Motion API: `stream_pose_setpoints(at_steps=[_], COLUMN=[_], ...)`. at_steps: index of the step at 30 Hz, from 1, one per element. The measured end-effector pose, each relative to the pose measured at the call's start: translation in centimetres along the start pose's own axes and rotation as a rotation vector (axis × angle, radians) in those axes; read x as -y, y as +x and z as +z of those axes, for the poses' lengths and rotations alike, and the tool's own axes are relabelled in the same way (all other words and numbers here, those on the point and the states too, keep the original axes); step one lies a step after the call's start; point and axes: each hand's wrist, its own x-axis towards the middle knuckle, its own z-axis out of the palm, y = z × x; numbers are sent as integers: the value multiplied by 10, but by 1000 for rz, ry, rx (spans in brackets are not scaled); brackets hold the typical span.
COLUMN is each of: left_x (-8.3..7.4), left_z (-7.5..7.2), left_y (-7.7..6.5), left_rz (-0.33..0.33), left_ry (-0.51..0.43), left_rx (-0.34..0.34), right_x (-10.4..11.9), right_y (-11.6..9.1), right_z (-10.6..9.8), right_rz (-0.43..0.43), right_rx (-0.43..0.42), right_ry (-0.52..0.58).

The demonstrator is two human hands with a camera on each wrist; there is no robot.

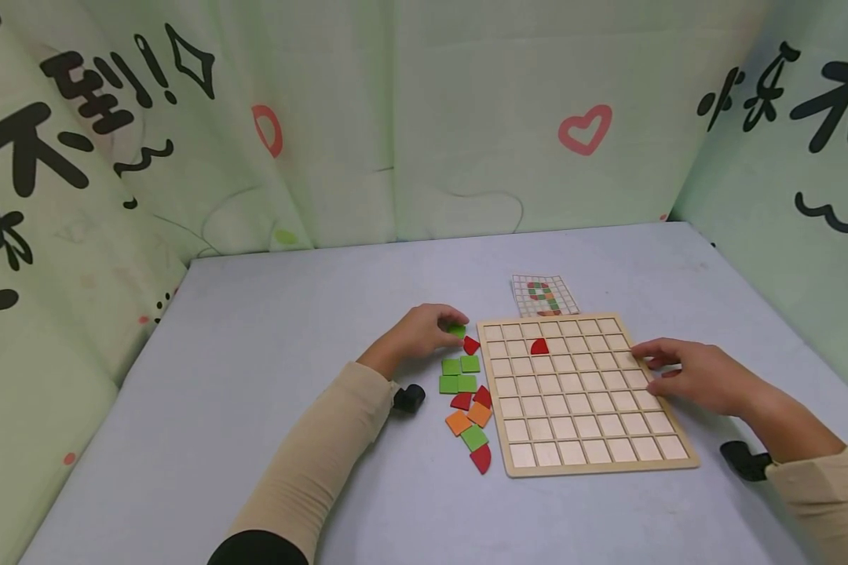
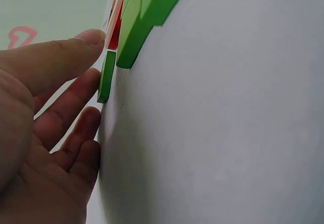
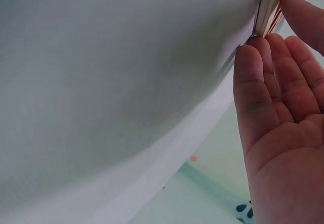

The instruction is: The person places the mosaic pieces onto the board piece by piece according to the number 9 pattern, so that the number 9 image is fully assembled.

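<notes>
Apparently picking up 1 green tile [image 1: 457,331]
Your left hand's [image 1: 422,330] pinch: can't tell; right hand [image 1: 707,378] grips board [image 1: 608,467] at 3 o'clock; next, probably lift.

L arm [image 1: 325,443], beige-sleeved, reaches fwd & rightward fr. worktop's [image 1: 254,353] near side; L hand [image 1: 424,331], bare past cuff, sits low abt midway btwn left & right edges, fingers & thumb curved, tips apart. R arm [image 1: 830,486], same sleeve, slants in fr. right edge; R hand [image 1: 710,378] nr that edge, fingers pointing left, thumb opp. fingers, gripping.
</notes>
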Motion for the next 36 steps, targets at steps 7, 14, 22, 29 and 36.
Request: stream_pose_setpoints(at_steps=[7, 14, 22, 29, 36], left_x=[0, 2, 4, 5, 3], left_z=[0, 0, 1, 2, 2], left_y=[-1, 1, 4, 6, 6], left_rz=[-14, -2, -10, -16, -11], left_ry=[-11, 3, 4, 26, 53], left_rx=[-17, -21, -32, -38, -44], right_x=[-1, 0, 1, 2, 2], right_y=[0, 0, -2, -2, -2], right_z=[1, 1, 0, 0, 0], right_rz=[1, -6, -4, -5, -4], right_rx=[-1, -1, 3, 8, 4], right_ry=[0, 0, 11, 21, 16])
